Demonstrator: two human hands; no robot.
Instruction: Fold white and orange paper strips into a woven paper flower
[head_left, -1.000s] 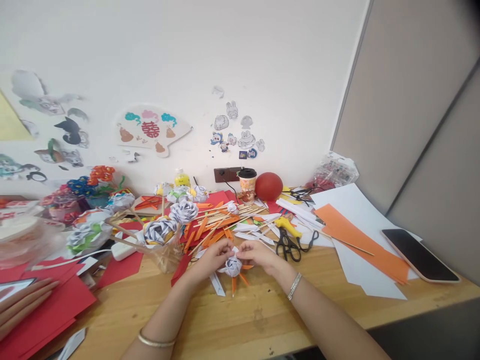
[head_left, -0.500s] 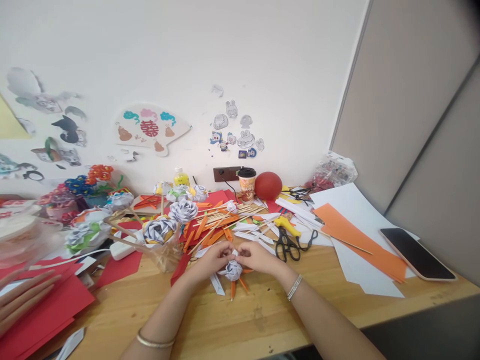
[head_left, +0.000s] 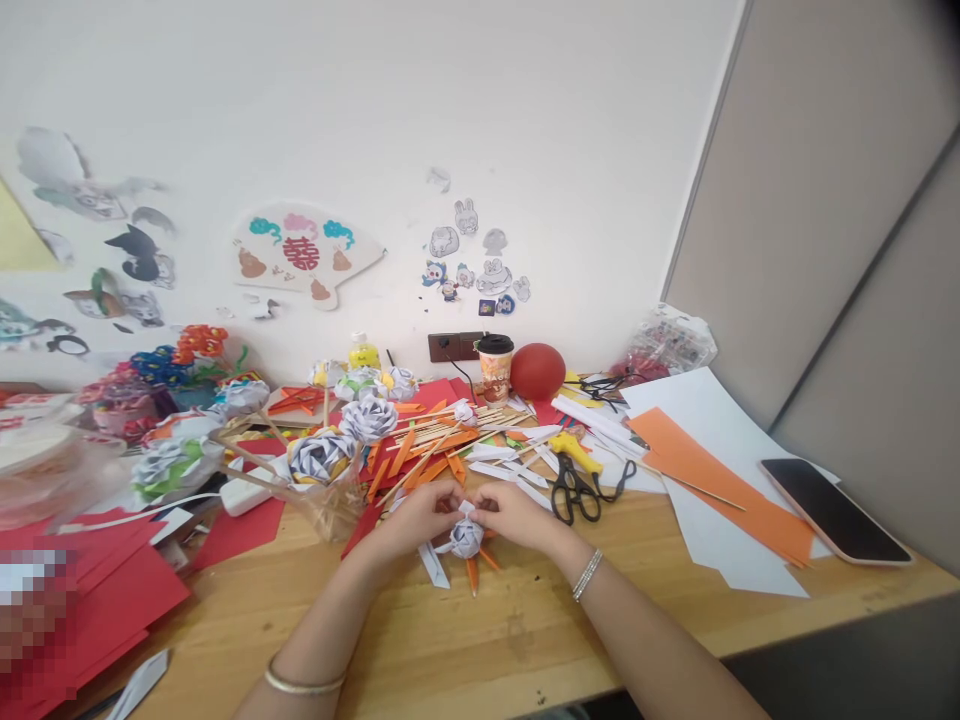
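A small white paper flower (head_left: pixel 466 540) is between my hands near the middle of the table, with folded orange strips (head_left: pixel 472 577) poking out below it. My left hand (head_left: pixel 429 512) comes from the left with its fingers closed at the flower's top. On the other side, my right hand (head_left: pixel 511 512) pinches a white paper piece (head_left: pixel 466 508) at the same spot. Exactly which fingertips grip which fold is partly hidden. Just under my left hand lies a folded white strip (head_left: pixel 434 566). Black-handled scissors (head_left: pixel 575 492) rest right of my right hand.
Finished paper flowers (head_left: pixel 322 458) stand at left, beside red paper sheets (head_left: pixel 135 600). Wooden sticks (head_left: pixel 450 428) and orange strips lie behind my hands. Further back are a lidded cup (head_left: pixel 494 368), a red balloon (head_left: pixel 538 371) and a yellow glue gun (head_left: pixel 576 452). A phone (head_left: pixel 834 510) lies far right.
My fingers have shifted slightly at the flower's top, and more of the white piece between them shows. The flower has turned or tipped a little; the orange strips below it have shifted.
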